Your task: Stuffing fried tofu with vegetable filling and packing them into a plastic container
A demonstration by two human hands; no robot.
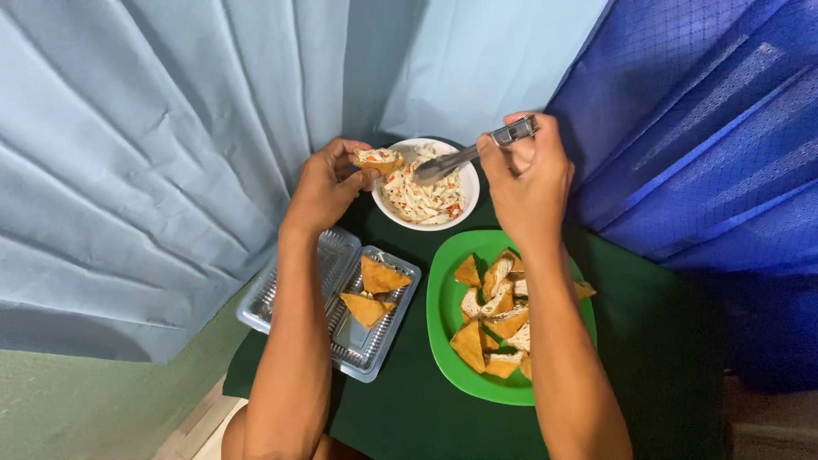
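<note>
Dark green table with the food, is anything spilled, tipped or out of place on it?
Nothing stands out. The white round bowl of shredded filling sits upright, the fried triangular pieces stay on the green round plate and in the clear plastic tray, and no spill shows on the dark green table. The tray's hinged lid lies open, flat beside it.

I am seeing the left hand holding a stuffed fried piece over the rim of the white bowl of shredded filling, while the right hand is gripping a metal spoon dipping into that bowl. A green plate of fried triangles is sitting on the dark green counter, just beside an open clear plastic container holding two filled pieces
</note>
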